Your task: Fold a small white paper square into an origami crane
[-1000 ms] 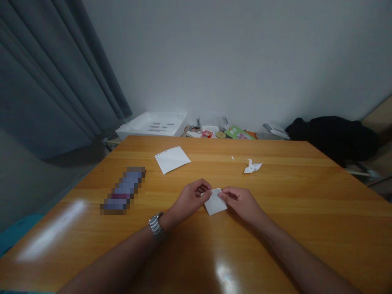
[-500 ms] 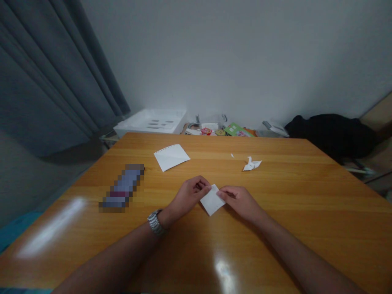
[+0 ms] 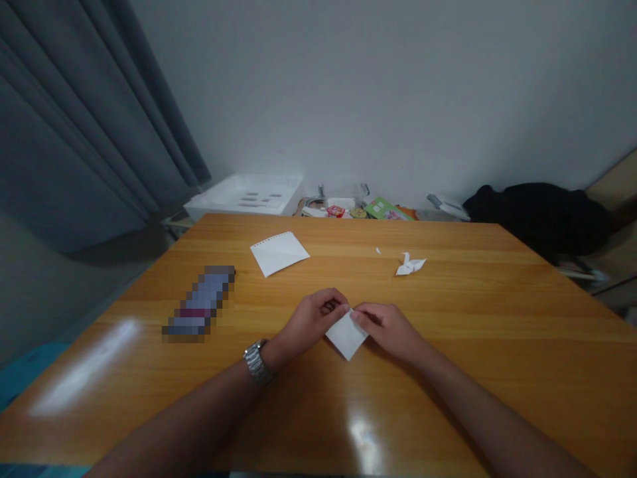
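A small folded square of white paper (image 3: 347, 337) is held over the wooden table, one corner pointing toward me. My left hand (image 3: 318, 317) pinches its upper left edge between thumb and fingers; a metal watch (image 3: 257, 362) circles that wrist. On the upper right edge, my right hand (image 3: 385, 326) grips the same paper, thumb on top. The two thumbs nearly meet at the far corner, which the fingers partly cover. Beyond the right hand stands a white paper crane (image 3: 411, 265). A tiny paper scrap (image 3: 378, 251) lies to the crane's left.
A loose sheet of white paper (image 3: 279, 255) with a perforated edge lies at the back left of the table (image 3: 472, 299). Nearer is a pixelated phone-like object (image 3: 202, 302). Behind the table are a white tray (image 3: 263, 192), a green booklet (image 3: 388, 210) and a black cloth-like heap (image 3: 537, 216).
The folded paper has shifted slightly toward me and to the right. My left hand has moved right, bringing both thumbs closer together at the far corner.
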Available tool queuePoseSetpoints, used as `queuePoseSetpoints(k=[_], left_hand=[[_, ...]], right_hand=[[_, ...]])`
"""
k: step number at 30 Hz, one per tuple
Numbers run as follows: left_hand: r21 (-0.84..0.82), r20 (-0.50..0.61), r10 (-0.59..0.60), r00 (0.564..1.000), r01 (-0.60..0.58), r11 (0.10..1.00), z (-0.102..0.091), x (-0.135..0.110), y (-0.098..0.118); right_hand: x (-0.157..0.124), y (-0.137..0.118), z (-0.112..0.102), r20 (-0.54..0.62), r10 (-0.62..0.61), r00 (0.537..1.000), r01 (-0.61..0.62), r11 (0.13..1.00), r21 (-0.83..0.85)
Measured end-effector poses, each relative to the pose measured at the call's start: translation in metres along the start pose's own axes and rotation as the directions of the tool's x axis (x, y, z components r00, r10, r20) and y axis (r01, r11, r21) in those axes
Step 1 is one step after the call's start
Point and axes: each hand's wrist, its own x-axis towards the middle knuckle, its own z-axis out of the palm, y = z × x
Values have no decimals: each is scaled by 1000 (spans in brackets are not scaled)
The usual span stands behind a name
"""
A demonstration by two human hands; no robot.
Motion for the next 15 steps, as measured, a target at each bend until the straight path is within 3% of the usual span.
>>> queuePoseSetpoints(k=[9, 15], left_hand=[[-93, -5, -6, 1000, 5, 996, 3, 2, -4], [-115, -38, -6, 999, 2, 993, -5, 6, -8]], right_hand=[[1, 2, -4, -41, 24, 999, -27, 996, -80], [1, 3, -11, 25, 18, 1000, -19, 999, 48]])
